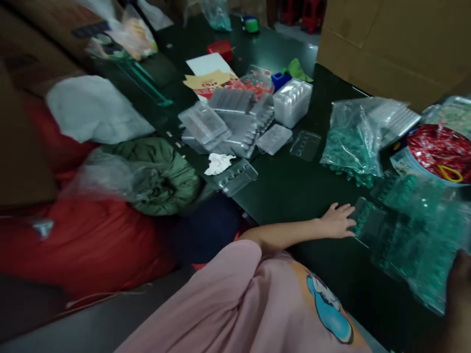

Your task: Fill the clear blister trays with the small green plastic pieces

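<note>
My left hand (337, 221) reaches across the dark green table with its fingers spread, the fingertips at the edge of a clear plastic tray (365, 221) that has small green pieces in it. At the right edge, my right hand (459, 282) is dark, blurred and partly cut off, beside a pile of clear packs with green pieces (423, 240). Its fingers are too unclear to tell whether they grip anything. Above the tray lies a plastic bag of green pieces (349, 144).
Stacked clear plastic cases (235, 122) stand at the table's middle, near a white crumpled scrap (219, 163) and an open clear case (237, 177). A tub of red wrapped items (439, 152) is at the right. Red and green bundles (162, 176) lie left of the table.
</note>
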The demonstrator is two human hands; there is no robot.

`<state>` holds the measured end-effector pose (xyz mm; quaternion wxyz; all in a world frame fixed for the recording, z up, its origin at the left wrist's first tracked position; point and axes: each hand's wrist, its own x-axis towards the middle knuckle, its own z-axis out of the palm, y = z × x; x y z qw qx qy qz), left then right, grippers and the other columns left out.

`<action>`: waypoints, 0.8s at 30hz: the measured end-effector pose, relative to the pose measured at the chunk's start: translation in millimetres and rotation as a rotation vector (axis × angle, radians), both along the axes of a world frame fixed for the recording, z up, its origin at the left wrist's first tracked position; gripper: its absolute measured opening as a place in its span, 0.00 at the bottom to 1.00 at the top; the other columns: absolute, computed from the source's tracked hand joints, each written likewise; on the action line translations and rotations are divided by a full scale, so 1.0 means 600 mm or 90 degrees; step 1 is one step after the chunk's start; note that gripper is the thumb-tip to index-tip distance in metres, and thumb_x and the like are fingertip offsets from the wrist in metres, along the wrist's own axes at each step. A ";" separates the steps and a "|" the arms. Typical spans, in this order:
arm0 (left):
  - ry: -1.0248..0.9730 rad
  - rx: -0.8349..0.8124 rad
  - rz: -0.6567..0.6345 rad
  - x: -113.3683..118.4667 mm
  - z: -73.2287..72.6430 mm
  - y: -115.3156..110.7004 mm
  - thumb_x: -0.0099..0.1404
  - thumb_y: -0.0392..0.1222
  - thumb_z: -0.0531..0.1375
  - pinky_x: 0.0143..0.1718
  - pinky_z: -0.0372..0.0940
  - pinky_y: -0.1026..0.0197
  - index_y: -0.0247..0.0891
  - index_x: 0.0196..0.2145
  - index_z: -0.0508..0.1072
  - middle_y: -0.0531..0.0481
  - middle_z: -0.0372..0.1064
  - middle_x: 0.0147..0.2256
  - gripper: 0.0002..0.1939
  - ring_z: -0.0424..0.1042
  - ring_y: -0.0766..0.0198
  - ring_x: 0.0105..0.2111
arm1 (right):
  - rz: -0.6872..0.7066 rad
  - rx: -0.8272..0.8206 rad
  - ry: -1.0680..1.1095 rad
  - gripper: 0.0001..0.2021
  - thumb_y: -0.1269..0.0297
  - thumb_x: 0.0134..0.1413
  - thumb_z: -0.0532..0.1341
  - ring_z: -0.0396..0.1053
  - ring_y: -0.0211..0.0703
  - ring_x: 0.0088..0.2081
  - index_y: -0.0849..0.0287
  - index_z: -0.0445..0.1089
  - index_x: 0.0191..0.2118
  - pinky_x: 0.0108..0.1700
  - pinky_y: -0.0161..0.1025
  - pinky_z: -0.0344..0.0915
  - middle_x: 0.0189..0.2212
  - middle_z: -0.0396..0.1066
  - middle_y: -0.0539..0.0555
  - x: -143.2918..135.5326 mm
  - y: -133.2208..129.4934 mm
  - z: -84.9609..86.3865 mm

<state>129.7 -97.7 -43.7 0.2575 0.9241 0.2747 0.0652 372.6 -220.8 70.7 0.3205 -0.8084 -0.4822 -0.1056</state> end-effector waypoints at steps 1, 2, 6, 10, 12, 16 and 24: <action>-0.006 -0.002 -0.010 -0.004 0.001 -0.003 0.65 0.56 0.59 0.63 0.47 0.36 0.40 0.54 0.73 0.33 0.48 0.67 0.24 0.46 0.42 0.68 | 0.015 -0.001 -0.020 0.23 0.48 0.56 0.58 0.68 0.68 0.55 0.38 0.69 0.57 0.47 0.64 0.63 0.44 0.72 0.72 -0.025 0.016 0.002; -0.018 0.000 -0.015 -0.015 0.006 -0.006 0.65 0.57 0.59 0.63 0.49 0.36 0.40 0.55 0.72 0.33 0.47 0.67 0.26 0.46 0.41 0.68 | 0.042 -0.003 -0.027 0.22 0.48 0.57 0.58 0.70 0.67 0.52 0.41 0.70 0.57 0.46 0.62 0.65 0.43 0.73 0.71 -0.051 0.033 0.002; -0.069 0.063 0.083 -0.144 0.043 0.008 0.65 0.56 0.58 0.60 0.55 0.41 0.41 0.58 0.68 0.37 0.52 0.66 0.28 0.51 0.43 0.66 | 0.250 -0.052 0.001 0.19 0.52 0.60 0.57 0.74 0.60 0.45 0.52 0.73 0.52 0.45 0.56 0.71 0.43 0.75 0.64 -0.150 0.111 -0.017; 0.028 0.151 0.455 -0.371 0.068 0.030 0.67 0.33 0.51 0.56 0.61 0.47 0.36 0.52 0.71 0.36 0.65 0.54 0.18 0.64 0.50 0.56 | 0.431 -0.084 0.059 0.14 0.58 0.63 0.55 0.74 0.50 0.41 0.56 0.73 0.48 0.45 0.49 0.72 0.41 0.75 0.59 -0.217 0.177 -0.049; 0.132 0.175 0.592 -0.472 0.065 0.032 0.62 0.28 0.52 0.53 0.62 0.46 0.31 0.51 0.71 0.33 0.67 0.50 0.20 0.66 0.47 0.52 | 0.475 -0.101 0.086 0.14 0.60 0.63 0.54 0.74 0.48 0.39 0.58 0.72 0.48 0.44 0.47 0.72 0.40 0.75 0.59 -0.235 0.200 -0.062; 0.283 0.160 0.621 -0.551 0.040 0.031 0.61 0.27 0.51 0.50 0.63 0.46 0.28 0.47 0.71 0.33 0.69 0.42 0.18 0.68 0.45 0.46 | 0.520 -0.120 0.136 0.13 0.63 0.62 0.55 0.74 0.47 0.40 0.59 0.72 0.48 0.45 0.47 0.72 0.41 0.74 0.60 -0.261 0.232 -0.082; 0.195 0.052 0.303 -0.308 0.016 0.013 0.63 0.28 0.51 0.48 0.66 0.55 0.32 0.49 0.72 0.39 0.71 0.42 0.18 0.71 0.55 0.43 | 0.602 -0.310 0.005 0.20 0.76 0.60 0.53 0.66 0.48 0.57 0.67 0.68 0.57 0.59 0.45 0.63 0.56 0.68 0.66 -0.384 0.418 -0.118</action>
